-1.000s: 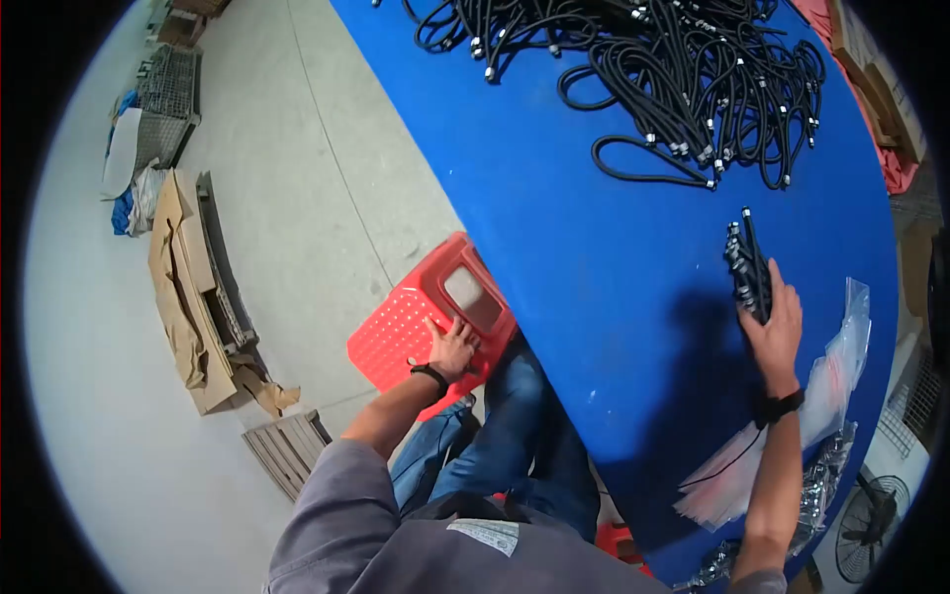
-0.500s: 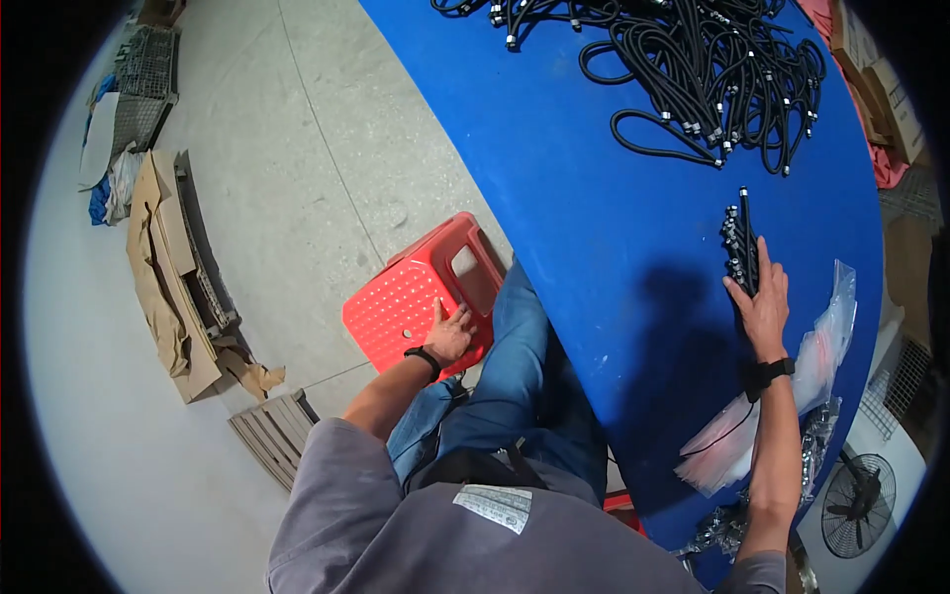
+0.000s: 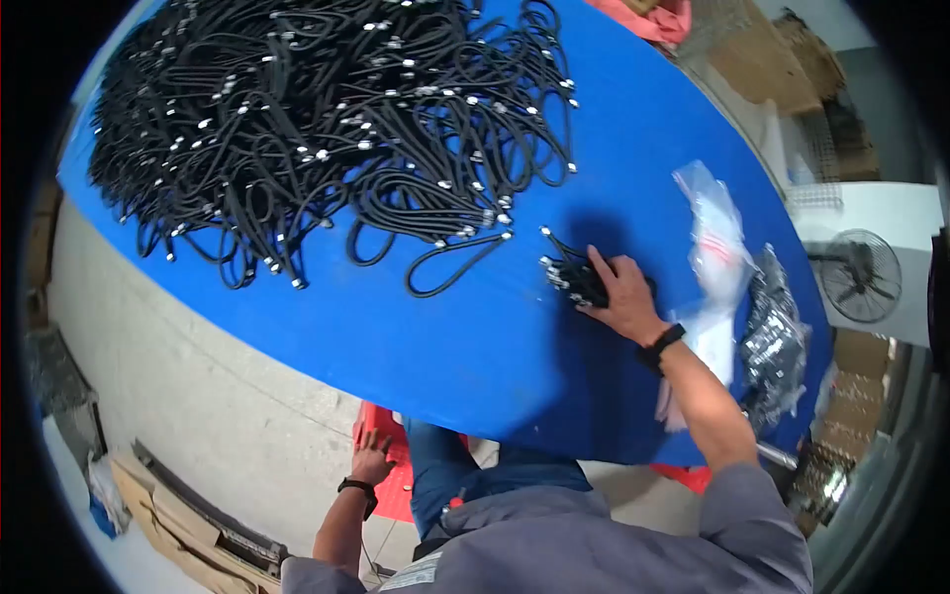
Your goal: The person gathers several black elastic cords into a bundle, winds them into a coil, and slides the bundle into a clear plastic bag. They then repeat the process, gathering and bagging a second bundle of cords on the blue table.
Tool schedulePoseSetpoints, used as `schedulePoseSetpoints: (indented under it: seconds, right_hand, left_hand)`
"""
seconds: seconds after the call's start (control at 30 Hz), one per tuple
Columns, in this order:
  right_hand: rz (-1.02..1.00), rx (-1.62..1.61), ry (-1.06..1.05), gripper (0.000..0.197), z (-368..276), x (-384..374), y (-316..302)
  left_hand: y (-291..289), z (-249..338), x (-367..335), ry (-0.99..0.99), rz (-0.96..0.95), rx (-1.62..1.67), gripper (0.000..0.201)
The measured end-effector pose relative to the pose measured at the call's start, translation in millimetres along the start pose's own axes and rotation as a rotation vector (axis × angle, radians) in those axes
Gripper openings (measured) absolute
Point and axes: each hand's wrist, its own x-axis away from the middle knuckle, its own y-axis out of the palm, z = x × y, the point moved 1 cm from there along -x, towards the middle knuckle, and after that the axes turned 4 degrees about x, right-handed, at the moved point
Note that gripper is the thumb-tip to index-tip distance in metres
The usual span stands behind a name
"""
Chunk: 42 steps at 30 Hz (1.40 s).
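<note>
My right hand [image 3: 625, 300] is closed round a small bundle of black elastic cords [image 3: 586, 280] on the blue table [image 3: 475, 361]. Metal-tipped cord ends stick out past the thumb and fingers; the palm hides the rest. Below the table's edge, my left hand [image 3: 373, 461] lies with fingers spread on a red plastic stool [image 3: 398, 492], holding nothing. A large heap of looped black cords [image 3: 287, 129] with silvery metal clips covers the left and far part of the table. One loose loop reaches out from it towards the bundle.
Clear plastic bags [image 3: 714, 247] lie right of my right hand, beside a crinkled bag with dark contents [image 3: 775, 337]. A black fan [image 3: 859, 275] stands beyond the table's right end. Flattened cardboard [image 3: 168, 515] leans at the lower left.
My view has swung towards the table, bringing much more of the cord heap into sight. My right hand stays on the bundle, and my left hand remains on the stool.
</note>
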Motion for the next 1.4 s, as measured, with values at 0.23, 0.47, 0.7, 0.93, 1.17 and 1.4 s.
schedulePoseSetpoints:
  seconds: [0.23, 0.47, 0.7, 0.93, 1.17, 1.4]
  right_hand:
    - [-0.125, -0.019, 0.026, 0.103, 1, 11, -16]
    - [-0.034, 0.005, 0.08, 0.11, -4, 41, -22]
    - [0.042, -0.111, 0.152, 0.107, -8, 99, -17]
    - [0.095, -0.161, 0.196, 0.103, -8, 131, -8]
    - [0.155, -0.226, 0.154, 0.099, -14, 144, -23]
    - [0.135, -0.219, 0.263, 0.09, -4, 174, -37]
  left_hand:
    - [-15, 16, 22, 0.065, 0.063, 0.163, 0.068]
    - [-9, 25, 27, 0.008, 0.034, 0.188, 0.066]
    - [18, 36, 46, -0.067, 0.007, 0.134, 0.056]
    - [-7, 78, 32, -0.107, -0.063, 0.091, 0.055]
    - [-2, 69, 39, -0.075, 0.007, 0.06, 0.064]
    - [-16, 64, 43, -0.135, 0.057, 0.257, 0.078]
